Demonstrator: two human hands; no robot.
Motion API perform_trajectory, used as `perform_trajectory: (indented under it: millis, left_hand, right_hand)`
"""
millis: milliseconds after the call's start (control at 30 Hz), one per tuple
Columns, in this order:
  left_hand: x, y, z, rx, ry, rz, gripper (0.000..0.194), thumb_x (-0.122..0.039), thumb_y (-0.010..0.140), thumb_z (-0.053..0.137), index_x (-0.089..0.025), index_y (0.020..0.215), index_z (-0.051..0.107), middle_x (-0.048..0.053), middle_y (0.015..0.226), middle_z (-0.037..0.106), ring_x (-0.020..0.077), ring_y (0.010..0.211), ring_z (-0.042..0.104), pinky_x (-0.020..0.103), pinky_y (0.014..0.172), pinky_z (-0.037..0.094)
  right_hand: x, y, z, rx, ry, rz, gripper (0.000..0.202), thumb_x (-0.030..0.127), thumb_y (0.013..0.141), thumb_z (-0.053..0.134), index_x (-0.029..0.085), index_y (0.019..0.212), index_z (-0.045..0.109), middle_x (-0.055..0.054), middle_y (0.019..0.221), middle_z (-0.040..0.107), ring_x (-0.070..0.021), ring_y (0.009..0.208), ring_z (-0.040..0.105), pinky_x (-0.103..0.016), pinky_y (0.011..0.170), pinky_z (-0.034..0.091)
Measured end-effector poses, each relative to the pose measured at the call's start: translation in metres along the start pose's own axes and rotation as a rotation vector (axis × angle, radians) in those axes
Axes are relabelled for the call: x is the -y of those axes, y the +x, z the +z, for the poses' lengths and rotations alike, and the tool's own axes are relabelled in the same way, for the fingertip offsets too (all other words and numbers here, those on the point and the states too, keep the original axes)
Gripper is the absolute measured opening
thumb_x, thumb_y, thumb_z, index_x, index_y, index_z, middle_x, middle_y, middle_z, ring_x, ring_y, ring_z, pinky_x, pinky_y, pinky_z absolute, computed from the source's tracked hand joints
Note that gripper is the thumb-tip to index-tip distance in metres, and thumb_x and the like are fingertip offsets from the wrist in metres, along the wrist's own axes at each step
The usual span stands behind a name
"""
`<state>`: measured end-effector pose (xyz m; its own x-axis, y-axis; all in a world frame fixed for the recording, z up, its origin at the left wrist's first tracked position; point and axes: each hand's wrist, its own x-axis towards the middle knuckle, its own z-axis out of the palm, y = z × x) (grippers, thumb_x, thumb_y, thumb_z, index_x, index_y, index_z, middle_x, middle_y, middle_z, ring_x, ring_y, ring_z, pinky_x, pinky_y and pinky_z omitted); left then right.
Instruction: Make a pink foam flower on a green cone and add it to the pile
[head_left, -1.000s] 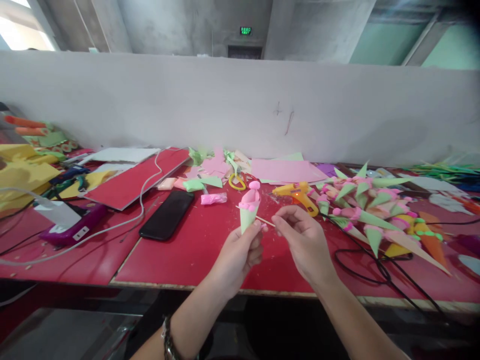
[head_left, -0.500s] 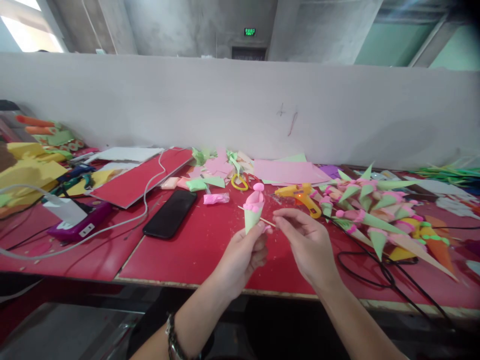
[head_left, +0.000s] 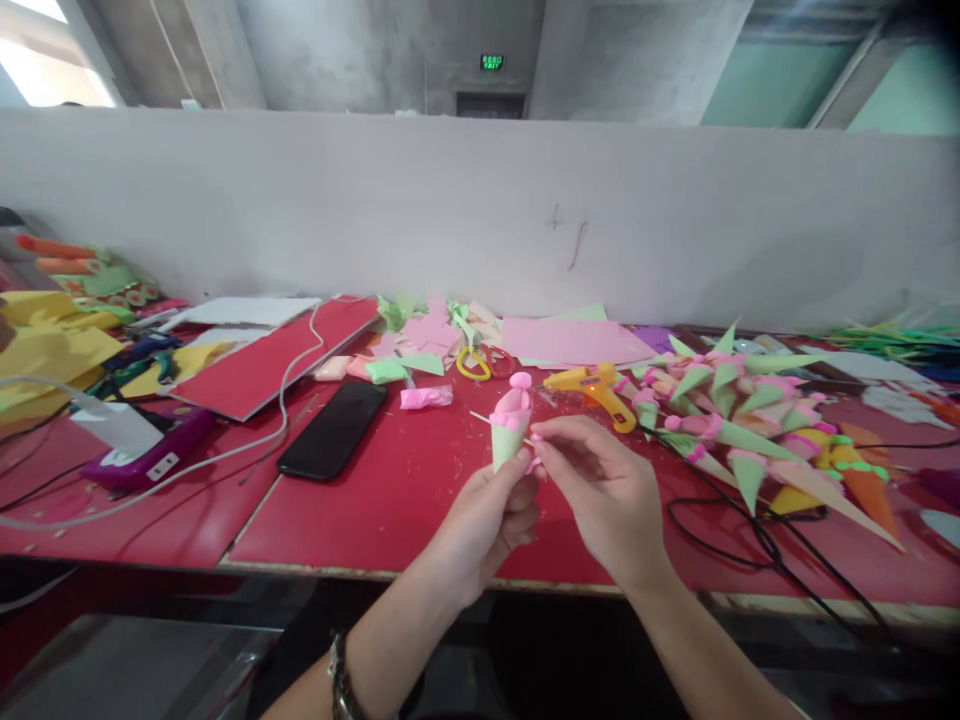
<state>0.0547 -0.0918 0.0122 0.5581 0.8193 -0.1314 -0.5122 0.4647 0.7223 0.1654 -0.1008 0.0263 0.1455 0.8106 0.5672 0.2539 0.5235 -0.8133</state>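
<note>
My left hand (head_left: 487, 525) is closed around the lower part of a pale green cone (head_left: 508, 446), held upright above the red table. Pink clay-like lumps (head_left: 514, 402) fill the cone's mouth, with a rounded one on top. A thin stick (head_left: 481, 416) passes crosswise by the cone; its right end reaches my right fingers. My right hand (head_left: 604, 490) is closed in a pinch just right of the cone, with a small pink bit (head_left: 537, 438) at its fingertips. Another pink bit (head_left: 533, 464) shows beside my left fingers; what holds it is unclear.
A yellow glue gun (head_left: 592, 388) lies behind my right hand. Finished-looking cones (head_left: 739, 410) are piled on the right, near a black cable (head_left: 720, 530). Left are a black phone (head_left: 334, 430), a pink packet (head_left: 426, 397) and a purple power strip (head_left: 161, 450). Scissors (head_left: 474, 363) lie behind.
My right fingertips have moved left, closer to the cone, and now cover the stick's right end. My left hand still holds the cone. The view has shifted slightly.
</note>
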Motion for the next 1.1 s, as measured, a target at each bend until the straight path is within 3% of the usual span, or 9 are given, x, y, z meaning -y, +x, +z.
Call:
perform_trajectory:
  millis: [233, 367, 567, 800, 933, 1100]
  left_hand:
    - [0.001, -0.002, 0.001, 0.028, 0.06, -0.017, 0.028, -0.039, 0.078, 0.052, -0.015, 0.067, 0.043, -0.011, 0.046, 0.016, 0.0023, 0.038, 0.014, 0.019, 0.04, 0.01]
    - [0.0, -0.004, 0.002, 0.075, 0.115, -0.021, 0.028, -0.041, 0.077, 0.052, -0.015, 0.069, 0.045, -0.011, 0.045, 0.018, 0.0022, 0.037, 0.015, 0.02, 0.041, 0.012]
    - [0.001, -0.005, 0.003, 0.103, 0.185, -0.057, 0.033, -0.044, 0.073, 0.055, -0.017, 0.064, 0.04, -0.012, 0.044, 0.018, 0.0021, 0.037, 0.013, 0.02, 0.039, 0.012]
    - [0.006, -0.002, 0.002, 0.038, 0.309, -0.023, 0.031, -0.041, 0.073, 0.053, -0.017, 0.061, 0.038, -0.011, 0.043, 0.023, 0.002, 0.037, 0.017, 0.019, 0.038, 0.015]
    - [0.007, -0.001, 0.003, -0.013, 0.382, -0.005, 0.03, -0.039, 0.074, 0.052, -0.018, 0.058, 0.037, -0.011, 0.042, 0.025, 0.0024, 0.036, 0.019, 0.019, 0.038, 0.016]
    - [0.007, -0.001, 0.002, -0.016, 0.39, -0.011, 0.031, -0.038, 0.074, 0.051, -0.018, 0.057, 0.035, -0.01, 0.043, 0.026, 0.0022, 0.037, 0.021, 0.019, 0.038, 0.017]
  right_hand:
    - [0.001, 0.0, 0.0, -0.015, -0.023, -0.022, 0.01, 0.014, 0.075, 0.057, 0.022, 0.08, 0.062, 0.002, 0.077, 0.061, -0.0087, 0.07, 0.057, -0.016, 0.06, 0.049]
    - [0.003, 0.002, -0.001, -0.012, -0.01, -0.023, 0.007, 0.015, 0.075, 0.057, 0.021, 0.077, 0.06, 0.001, 0.077, 0.058, -0.0106, 0.074, 0.056, -0.019, 0.063, 0.049]
    - [0.0, 0.004, -0.001, 0.03, 0.152, 0.138, 0.008, 0.024, 0.073, 0.059, 0.022, 0.079, 0.054, 0.0, 0.076, 0.054, -0.0111, 0.064, 0.053, -0.018, 0.045, 0.044]
    - [-0.002, 0.006, 0.001, 0.12, 0.352, 0.234, 0.033, 0.023, 0.071, 0.06, 0.026, 0.103, 0.049, -0.002, 0.098, 0.056, -0.0123, 0.082, 0.056, -0.023, 0.067, 0.049]
    - [-0.005, 0.006, 0.001, 0.145, 0.396, 0.258, 0.031, 0.024, 0.072, 0.06, 0.026, 0.102, 0.051, -0.001, 0.099, 0.058, -0.0119, 0.083, 0.057, -0.023, 0.07, 0.048]
    - [-0.007, 0.005, -0.001, 0.168, 0.382, 0.319, 0.027, 0.028, 0.072, 0.061, 0.024, 0.098, 0.055, -0.001, 0.091, 0.061, -0.0102, 0.067, 0.055, -0.02, 0.054, 0.046]
